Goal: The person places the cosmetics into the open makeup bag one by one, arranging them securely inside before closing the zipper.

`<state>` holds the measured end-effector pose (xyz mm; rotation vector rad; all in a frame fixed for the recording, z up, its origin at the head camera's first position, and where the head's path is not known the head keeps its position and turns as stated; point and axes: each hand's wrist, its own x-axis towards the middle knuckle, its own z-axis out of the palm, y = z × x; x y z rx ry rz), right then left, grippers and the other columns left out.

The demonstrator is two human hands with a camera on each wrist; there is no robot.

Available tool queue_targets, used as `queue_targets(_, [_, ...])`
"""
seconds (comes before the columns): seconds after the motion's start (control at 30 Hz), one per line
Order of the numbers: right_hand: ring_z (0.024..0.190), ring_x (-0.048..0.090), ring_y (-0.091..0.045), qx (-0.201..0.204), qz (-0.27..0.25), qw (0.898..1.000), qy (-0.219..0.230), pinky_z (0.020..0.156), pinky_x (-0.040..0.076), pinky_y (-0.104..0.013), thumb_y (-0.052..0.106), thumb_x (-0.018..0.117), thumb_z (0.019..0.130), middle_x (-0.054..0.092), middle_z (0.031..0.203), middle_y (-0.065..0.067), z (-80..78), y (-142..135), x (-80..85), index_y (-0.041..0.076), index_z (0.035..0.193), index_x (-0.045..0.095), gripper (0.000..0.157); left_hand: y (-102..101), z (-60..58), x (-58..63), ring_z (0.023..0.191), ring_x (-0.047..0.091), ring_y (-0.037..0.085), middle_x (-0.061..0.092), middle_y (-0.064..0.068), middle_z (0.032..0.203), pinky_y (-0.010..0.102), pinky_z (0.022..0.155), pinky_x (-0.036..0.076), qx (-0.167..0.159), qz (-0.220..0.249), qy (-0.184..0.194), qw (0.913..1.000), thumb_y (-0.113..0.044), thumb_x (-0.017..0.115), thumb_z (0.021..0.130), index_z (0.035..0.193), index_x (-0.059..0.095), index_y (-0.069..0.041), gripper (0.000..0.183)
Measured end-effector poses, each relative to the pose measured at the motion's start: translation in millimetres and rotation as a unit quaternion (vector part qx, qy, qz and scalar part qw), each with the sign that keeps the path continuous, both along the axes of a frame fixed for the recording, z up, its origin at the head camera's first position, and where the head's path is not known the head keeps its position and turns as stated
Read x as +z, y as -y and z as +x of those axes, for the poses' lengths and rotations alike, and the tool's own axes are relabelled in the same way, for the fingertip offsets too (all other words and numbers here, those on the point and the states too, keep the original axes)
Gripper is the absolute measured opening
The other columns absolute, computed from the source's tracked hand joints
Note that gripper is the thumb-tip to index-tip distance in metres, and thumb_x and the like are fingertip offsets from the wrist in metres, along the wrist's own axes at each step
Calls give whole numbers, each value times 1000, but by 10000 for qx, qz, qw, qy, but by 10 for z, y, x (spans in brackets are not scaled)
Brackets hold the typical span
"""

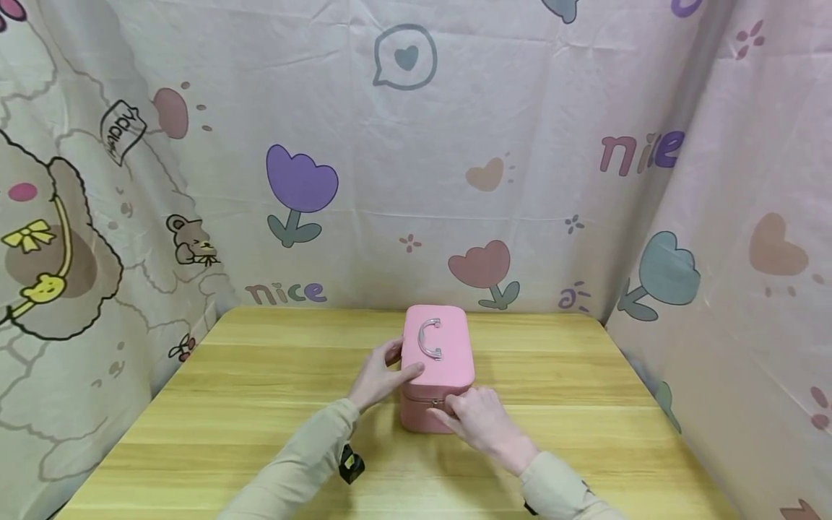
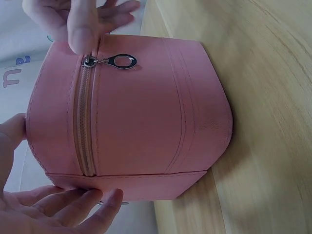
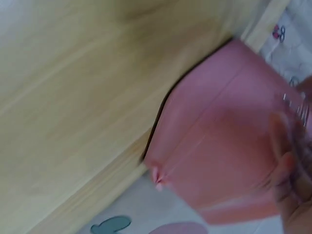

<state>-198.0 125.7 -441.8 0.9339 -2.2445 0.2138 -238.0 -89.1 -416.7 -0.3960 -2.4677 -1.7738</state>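
Observation:
A pink vanity case stands upright on the wooden table, its lid down. A silver carrying handle curves over the lid. My left hand grips the case's left side, thumb on the lid and fingers spread along the side wall. At the front, my right hand is beside the zipper, a fingertip right at the slider in the left wrist view. Its thumb and index finger stand apart. The silver zipper pull hangs loose under that slider. Motion blurs the right hand in the right wrist view.
The light wooden table extends around the case on all sides. Printed curtains with flowers and cartoon animals hang behind it and along both sides. A small black object shows at the left sleeve's cuff.

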Motion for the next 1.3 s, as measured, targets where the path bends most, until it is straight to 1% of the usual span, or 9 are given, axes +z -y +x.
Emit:
queue_targets(0.1, [40, 43, -9, -568, 160, 9975, 384, 39, 27, -20, 41, 75, 87, 46, 46, 9, 63, 88, -12, 20, 56, 51, 45, -2, -3, 2, 129, 58, 43, 61, 28, 137, 52, 111, 46, -3, 25, -7, 10000, -19, 78, 86, 139, 53, 5, 64])
queue_targets(0.2, [41, 43, -13, -883, 213, 9949, 446, 39, 29, -24, 41, 74, 88, 46, 47, 6, 100, 160, -21, 19, 54, 52, 46, -4, -4, -1, 129, 58, 43, 61, 28, 136, 52, 111, 46, 11, 43, -8, 10000, -18, 79, 85, 139, 54, 6, 63])
queue_targets(0.37, [41, 40, -15, -1194, 235, 9922, 269, 40, 24, -26, 41, 75, 86, 47, 46, 4, 120, 250, -60, 19, 54, 56, 43, -9, -5, -8, 128, 59, 44, 61, 29, 135, 53, 110, 47, -17, 71, -77, 9999, -17, 79, 85, 137, 54, 6, 62])
queue_targets(0.53, [40, 37, -13, -1324, 71, 9908, 278, 39, 23, -26, 33, 78, 85, 47, 45, 5, 124, 294, -93, 18, 55, 58, 39, -5, 2, -12, 128, 58, 44, 61, 29, 135, 54, 110, 46, -51, 117, -74, 9999, -16, 79, 85, 137, 54, 7, 62])
queue_targets(0.67, [41, 34, -13, -1138, 27, 9931, 271, 40, 20, -24, 24, 78, 84, 45, 45, 6, 117, 273, -104, 17, 55, 54, 39, -1, 0, -9, 128, 58, 45, 61, 29, 135, 55, 111, 45, -56, 107, -74, 9999, -16, 79, 85, 137, 54, 7, 62])
queue_targets(0.83, [43, 30, -8, -692, 44, 9974, 211, 42, 18, -21, 19, 78, 78, 41, 46, 9, 97, 196, -81, 19, 54, 49, 38, -3, -11, -5, 129, 58, 44, 60, 29, 137, 55, 111, 45, -66, 71, -36, 9999, -18, 79, 85, 138, 54, 6, 63])
queue_targets(0.9, [44, 27, -4, -496, 34, 9983, 318, 43, 17, -19, 18, 78, 77, 37, 47, 11, 88, 166, -60, 20, 54, 48, 38, -2, -11, -6, 130, 58, 43, 60, 28, 138, 54, 111, 45, -57, 32, -28, 10000, -18, 79, 86, 139, 53, 6, 64])
queue_targets(1.1, [49, 22, 4, -79, 4, 9958, 914, 45, 17, -12, 14, 72, 83, 30, 50, 16, 61, 101, 2, 20, 57, 49, 35, 6, -4, 0, 129, 58, 44, 60, 29, 137, 54, 111, 46, -59, 55, -70, 9999, -18, 78, 86, 139, 54, 6, 63])
queue_targets(1.3, [50, 21, 9, 370, -138, 9927, 1141, 45, 17, -7, 9, 69, 86, 34, 50, 16, 48, 42, 5, 20, 59, 50, 35, 9, -1, -2, 130, 57, 44, 60, 28, 137, 54, 111, 46, -108, -20, -106, 9999, -18, 78, 86, 140, 53, 6, 63])
